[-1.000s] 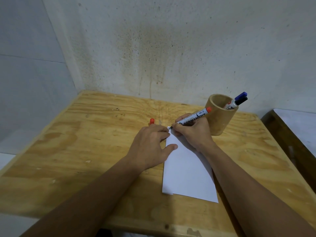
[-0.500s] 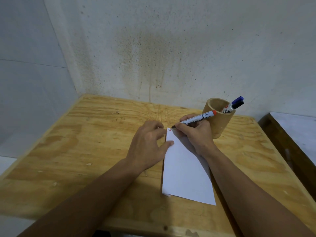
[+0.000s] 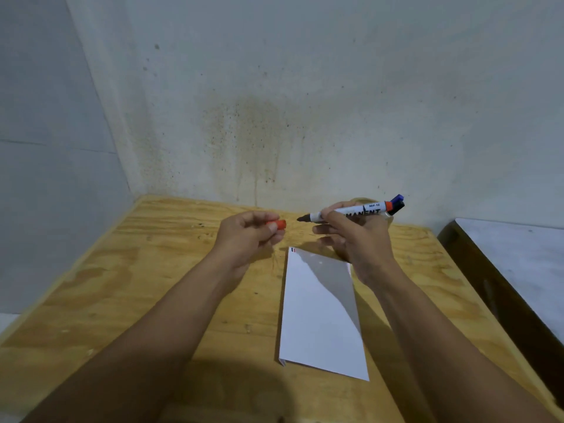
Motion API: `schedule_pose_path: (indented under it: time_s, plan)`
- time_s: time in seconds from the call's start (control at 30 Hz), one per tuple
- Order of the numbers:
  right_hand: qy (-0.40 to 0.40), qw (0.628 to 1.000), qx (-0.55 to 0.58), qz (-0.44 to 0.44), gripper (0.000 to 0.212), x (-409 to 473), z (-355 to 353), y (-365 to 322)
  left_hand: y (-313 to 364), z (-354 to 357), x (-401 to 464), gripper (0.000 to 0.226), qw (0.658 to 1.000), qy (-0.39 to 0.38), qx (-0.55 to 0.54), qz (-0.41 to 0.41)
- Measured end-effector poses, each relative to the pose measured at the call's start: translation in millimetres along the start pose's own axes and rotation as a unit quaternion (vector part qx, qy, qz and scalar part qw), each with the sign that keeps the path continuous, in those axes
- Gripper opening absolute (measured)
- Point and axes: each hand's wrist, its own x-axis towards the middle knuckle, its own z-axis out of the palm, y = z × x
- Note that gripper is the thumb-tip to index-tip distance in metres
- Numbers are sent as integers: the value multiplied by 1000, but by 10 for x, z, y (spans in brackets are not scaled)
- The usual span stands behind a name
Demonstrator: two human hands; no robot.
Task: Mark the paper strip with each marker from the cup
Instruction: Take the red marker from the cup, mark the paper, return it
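A white paper strip (image 3: 317, 315) lies on the wooden table (image 3: 152, 285), with small marks at its far left corner. My right hand (image 3: 357, 239) holds an uncapped white marker with a red end (image 3: 357, 211) level above the table, its dark tip pointing left. My left hand (image 3: 247, 236) pinches the red cap (image 3: 278, 224) a short way left of that tip. The cup is almost hidden behind my right hand; only its rim (image 3: 363, 199) shows. A blue and a black marker top (image 3: 398, 203) stick out of it.
The table stands in a corner of stained white walls (image 3: 274, 102). To the right, past a gap, is a second surface with a dark edge and white top (image 3: 518, 264).
Both hands have lifted off the paper. My right hand raised the marker from the strip's corner, and my left hand picked up the red cap and holds it near the tip.
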Motion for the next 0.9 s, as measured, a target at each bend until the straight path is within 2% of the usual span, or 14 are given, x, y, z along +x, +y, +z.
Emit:
schedule_pose_path:
  time_s: [0.1,0.4,0.63,0.8,0.9]
  plan:
    - [3,999,-34,-26,6,-40,-19,-99,104,128,-66,15,996,-49,-77,-21]
    - [15,993,-105,-59,7,-83,-166,-270,216,408,-169,14,992,-116,-52,-7]
    - [-3,982,-164,-91,13,-31,-287,-407,329,581,-204,4,993,-113,-40,13]
    - [44,980,-175,-84,25,28,-291,-450,341,817,-254,22,994,-97,-12,45]
    - [50,979,-178,-82,30,35,-290,-506,311,982,-288,18,992,-75,46,87]
